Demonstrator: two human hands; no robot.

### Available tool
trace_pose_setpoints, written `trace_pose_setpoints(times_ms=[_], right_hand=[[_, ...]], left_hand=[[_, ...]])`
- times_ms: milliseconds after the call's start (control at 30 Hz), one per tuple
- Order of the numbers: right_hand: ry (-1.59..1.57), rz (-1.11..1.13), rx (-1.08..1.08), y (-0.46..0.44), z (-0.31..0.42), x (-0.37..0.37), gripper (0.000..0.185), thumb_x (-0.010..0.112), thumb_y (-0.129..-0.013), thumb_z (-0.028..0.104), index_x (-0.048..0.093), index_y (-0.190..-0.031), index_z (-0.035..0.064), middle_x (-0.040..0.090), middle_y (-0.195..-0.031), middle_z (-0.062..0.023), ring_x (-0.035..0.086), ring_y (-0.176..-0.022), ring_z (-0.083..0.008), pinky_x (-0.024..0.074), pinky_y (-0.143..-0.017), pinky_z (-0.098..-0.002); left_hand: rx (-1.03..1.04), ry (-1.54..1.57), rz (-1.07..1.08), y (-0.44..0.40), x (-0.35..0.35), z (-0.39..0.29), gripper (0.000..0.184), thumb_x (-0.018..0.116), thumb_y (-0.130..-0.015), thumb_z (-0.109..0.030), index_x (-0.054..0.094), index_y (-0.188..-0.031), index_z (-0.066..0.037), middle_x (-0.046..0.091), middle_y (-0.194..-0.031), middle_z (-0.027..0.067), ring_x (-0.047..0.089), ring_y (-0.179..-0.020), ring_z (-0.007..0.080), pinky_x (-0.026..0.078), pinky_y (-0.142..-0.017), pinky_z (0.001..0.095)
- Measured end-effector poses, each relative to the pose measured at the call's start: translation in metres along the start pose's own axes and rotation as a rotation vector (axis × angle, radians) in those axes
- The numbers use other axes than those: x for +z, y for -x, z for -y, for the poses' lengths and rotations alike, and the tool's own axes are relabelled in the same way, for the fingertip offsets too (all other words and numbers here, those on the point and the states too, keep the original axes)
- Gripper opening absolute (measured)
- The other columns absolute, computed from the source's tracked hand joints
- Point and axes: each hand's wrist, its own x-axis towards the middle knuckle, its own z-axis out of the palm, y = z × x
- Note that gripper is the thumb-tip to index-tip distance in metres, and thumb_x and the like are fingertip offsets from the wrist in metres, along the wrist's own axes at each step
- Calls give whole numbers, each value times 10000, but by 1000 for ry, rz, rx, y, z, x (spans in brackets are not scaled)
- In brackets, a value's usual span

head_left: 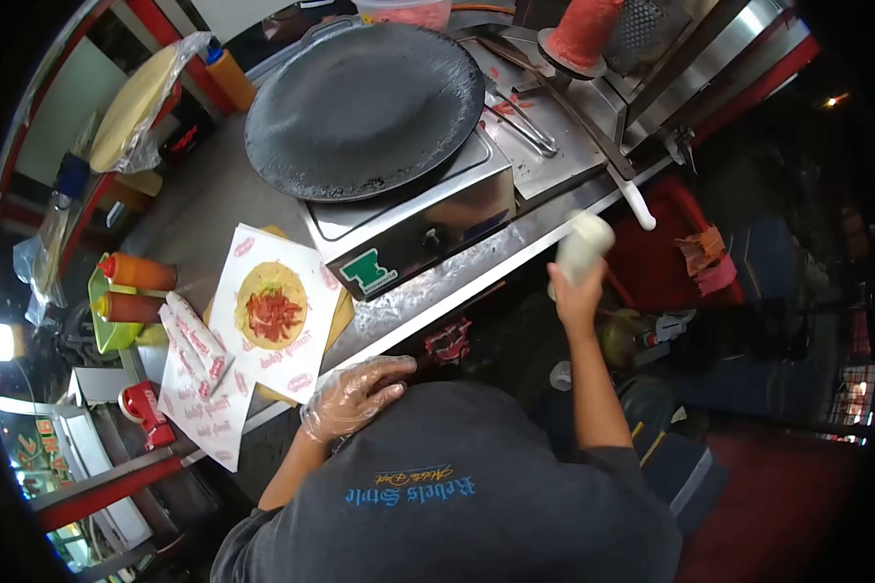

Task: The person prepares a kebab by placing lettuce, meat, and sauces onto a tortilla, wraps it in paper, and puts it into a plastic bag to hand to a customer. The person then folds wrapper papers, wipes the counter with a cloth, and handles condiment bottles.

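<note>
My right hand point(579, 291) is wrapped round a pale bottle point(587, 243), held out in front of the counter's edge on the right. My left hand point(358, 396), in a clear plastic glove, hangs by the counter's front edge close to my shirt, its fingers bent and slightly apart with nothing visible in them. Beyond it a round flatbread point(287, 282) topped with red strips and some green lies on printed white paper point(235, 255). Left of the flatbread are wrapped rolls point(196, 345) in printed paper.
A large black griddle point(365, 107) sits on a steel stove point(413, 233). Metal tongs point(523, 126) and a long knife point(635, 202) lie to its right, near a red meat cone point(583, 34). Sauce bottles point(144, 272) lie in a green holder point(115, 333) at the left.
</note>
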Motion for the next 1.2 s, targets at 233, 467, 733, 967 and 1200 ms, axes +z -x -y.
trace_pose_setpoints(times_ms=[233,467,733,967,1200], right_hand=[[-138,-301,-175,-27,8,-12,596,823,-907,235,477,-1310,-36,640,-1163,-179,651,-1010,-297,508,-961,-416],[96,-428,-126,-7,2,-17,771,845,-878,372,438,-1383,-43,636,-1202,-252,641,-1096,-372,499,-948,-447],[-841,16,-136,-44,188,-14,695,429,-1065,604,440,-1354,-27,636,-1040,-201,669,-851,-306,587,-702,-433],[-931,579,-353,27,343,137,469,707,-935,272,581,-1228,-71,676,-1152,-215,699,-995,-315,572,-909,-437],[-1173,380,-21,59,372,192,498,626,-1000,310,555,-1323,-63,645,-1309,-193,641,-1193,-288,508,-1067,-469]], left_hand=[[123,-4,29,20,-11,3,319,697,-988,-178,679,-1280,-52,711,-1273,125,674,-1201,293,538,-1012,391],[275,-70,-40,65,-49,21,285,691,-989,-138,679,-1258,-45,709,-1263,122,683,-1180,287,541,-1010,395],[287,-16,-162,129,-79,29,243,699,-989,-157,699,-1209,-55,736,-1172,95,701,-1121,275,551,-971,409],[346,-138,-239,170,-75,47,260,696,-985,-160,694,-1226,-62,720,-1211,99,676,-1155,268,541,-980,421],[171,-20,-785,265,-74,84,219,730,-926,-64,732,-1144,-85,758,-1104,69,728,-1013,284,584,-884,405]])
